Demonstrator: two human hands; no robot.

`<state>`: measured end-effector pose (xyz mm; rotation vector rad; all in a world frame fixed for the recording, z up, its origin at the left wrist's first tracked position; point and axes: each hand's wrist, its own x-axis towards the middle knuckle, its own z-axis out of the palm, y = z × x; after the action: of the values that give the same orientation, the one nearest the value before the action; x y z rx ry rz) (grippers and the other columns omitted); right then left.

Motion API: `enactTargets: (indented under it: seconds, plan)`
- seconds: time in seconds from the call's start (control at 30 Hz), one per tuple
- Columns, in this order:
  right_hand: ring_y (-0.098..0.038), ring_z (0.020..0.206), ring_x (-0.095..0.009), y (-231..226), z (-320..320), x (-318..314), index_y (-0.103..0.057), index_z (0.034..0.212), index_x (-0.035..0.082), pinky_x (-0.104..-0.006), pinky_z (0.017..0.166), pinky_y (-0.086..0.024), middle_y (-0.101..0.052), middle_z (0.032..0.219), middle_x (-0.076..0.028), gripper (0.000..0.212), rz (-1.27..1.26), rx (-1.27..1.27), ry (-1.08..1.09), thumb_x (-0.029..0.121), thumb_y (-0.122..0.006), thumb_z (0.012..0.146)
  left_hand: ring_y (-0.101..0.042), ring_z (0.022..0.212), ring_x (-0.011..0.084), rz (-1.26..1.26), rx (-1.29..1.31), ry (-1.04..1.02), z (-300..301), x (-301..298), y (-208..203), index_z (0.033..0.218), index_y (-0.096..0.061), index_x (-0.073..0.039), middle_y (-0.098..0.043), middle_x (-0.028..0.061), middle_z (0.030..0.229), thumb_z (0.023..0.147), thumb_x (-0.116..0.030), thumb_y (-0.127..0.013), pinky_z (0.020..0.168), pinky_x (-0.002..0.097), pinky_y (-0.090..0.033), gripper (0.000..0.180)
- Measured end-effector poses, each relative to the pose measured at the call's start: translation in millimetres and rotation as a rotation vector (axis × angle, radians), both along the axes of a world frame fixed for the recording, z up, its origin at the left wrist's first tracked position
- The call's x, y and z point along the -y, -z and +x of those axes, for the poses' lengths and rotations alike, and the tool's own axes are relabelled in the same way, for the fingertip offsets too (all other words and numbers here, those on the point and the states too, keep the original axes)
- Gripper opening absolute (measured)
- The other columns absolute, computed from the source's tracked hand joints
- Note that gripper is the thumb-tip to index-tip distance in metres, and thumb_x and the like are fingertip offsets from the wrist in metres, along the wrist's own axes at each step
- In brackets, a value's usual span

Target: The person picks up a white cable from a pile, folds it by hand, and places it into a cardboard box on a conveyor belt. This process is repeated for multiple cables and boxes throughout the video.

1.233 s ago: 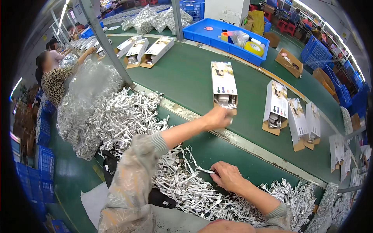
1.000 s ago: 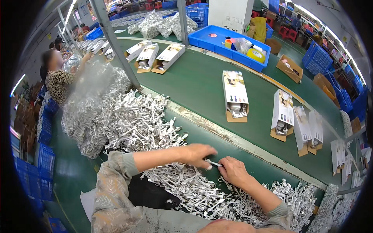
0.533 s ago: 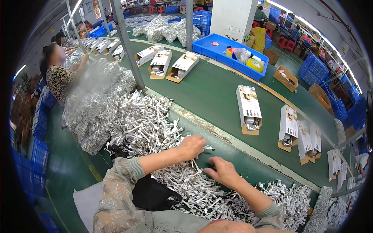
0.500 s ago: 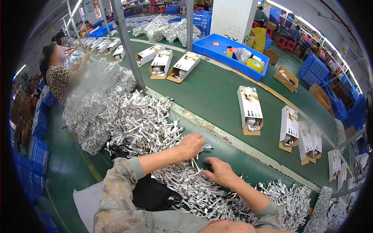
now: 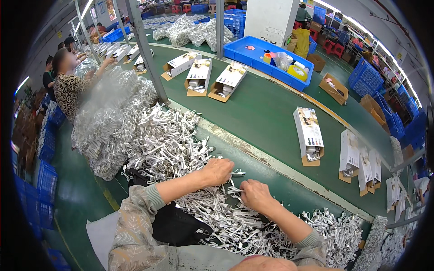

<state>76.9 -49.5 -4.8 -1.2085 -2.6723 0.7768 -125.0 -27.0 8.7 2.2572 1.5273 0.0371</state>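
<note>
1. Since the earlier frame, the boxes on the green belt [image 5: 257, 108] have slid rightward, and the right hand [image 5: 257, 195], spread half a second ago, has its thumb and fingers drawn together.
2. The right hand pinches a white cable [image 5: 233, 190], which pokes out leftward from its fingertips, toward the other hand.
3. The left hand [image 5: 219, 171] is curled, just to the left of the right hand and slightly farther from the body; a cable end [image 5: 240, 173] juts out past its fingertips on the right. The contact is hidden under the fingers, so I cannot tell whether they pinch it.
4. Below and between both hands, a loose pile of white cables [image 5: 217, 212] covers the near part of the green worktop [image 5: 294, 194]; it runs on beneath the right forearm.
5. Left of the left hand, a taller heap of white cables [image 5: 153, 140] leans against a clear plastic bag [image 5: 106, 119].
6. Beneath the left forearm, near the body, lies a black cloth [image 5: 176, 226].
7. Just beyond the hands, a worn metal strip [image 5: 266, 159] separates worktop from belt.
8. Past that strip, ahead and right of the right hand, one white box [image 5: 307, 128] lies with its near flap open; more boxes [image 5: 349, 151] lie farther right.
9. Well beyond the hands, a blue tray [image 5: 264, 70] stands past the belt.
</note>
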Motion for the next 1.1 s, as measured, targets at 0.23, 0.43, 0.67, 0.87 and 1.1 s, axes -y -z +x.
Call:
enactTargets:
  seconds: [0.23, 0.43, 0.67, 0.87, 1.1]
  plan:
    - [-0.060, 0.082, -0.037, -7, 2, -2, -0.056, 0.092, 0.003, -0.0459, 0.071, -0.047, -0.060, 0.082, -0.018, 0.023, -0.108, -0.188, -0.063, 0.017, -0.064, 0.076, -0.062, 0.074, 0.0347, -0.046, 0.061, -0.031, 1, -3, -14, 0.082, -0.056, -0.004, -0.064, 0.0146, 0.073, 0.076, -0.021, -0.064, 0.068, 0.0444, -0.048, 0.019]
    - [-0.062, 0.081, -0.035, -25, 4, -19, -0.063, 0.090, 0.000, -0.0440, 0.072, -0.048, -0.065, 0.083, -0.018, 0.028, -0.374, -0.040, -0.043, 0.025, -0.060, 0.077, -0.064, 0.068, 0.0301, -0.036, 0.275, -0.175, -8, -38, -12, 0.079, -0.061, -0.004, -0.065, 0.0144, 0.073, 0.075, -0.017, -0.066, 0.065, 0.0382, -0.051, 0.014]
    - [-0.061, 0.064, -0.028, -19, 12, -30, -0.064, 0.092, -0.001, -0.0389, 0.064, -0.047, -0.062, 0.068, -0.018, 0.029, -0.720, -0.184, 0.109, 0.026, -0.057, 0.084, -0.063, 0.072, 0.0341, 0.269, 0.371, -0.393, -30, -147, 5, 0.075, -0.061, -0.002, -0.064, 0.0160, 0.073, 0.072, -0.016, -0.063, 0.069, 0.0406, -0.049, 0.015]
    - [-0.052, 0.057, -0.021, -10, 14, -26, -0.065, 0.095, 0.002, -0.0352, 0.058, -0.043, -0.058, 0.065, -0.014, 0.029, -0.770, -0.329, 0.076, 0.028, -0.057, 0.087, -0.061, 0.077, 0.0378, 0.411, 0.255, -0.547, 9, -231, 48, 0.078, -0.063, -0.002, -0.064, 0.0196, 0.077, 0.072, -0.010, -0.058, 0.074, 0.0438, -0.048, 0.011]
    - [-0.057, 0.067, -0.006, 24, 26, -47, -0.063, 0.086, 0.003, -0.0202, 0.061, -0.045, -0.066, 0.078, -0.002, 0.016, -0.990, -0.771, 0.488, 0.019, -0.062, 0.087, -0.063, 0.086, 0.0280, 0.166, 0.509, -0.156, 30, -199, 41, 0.105, -0.060, 0.002, -0.065, 0.0179, 0.092, 0.077, -0.008, -0.058, 0.078, 0.0357, -0.049, 0.030]
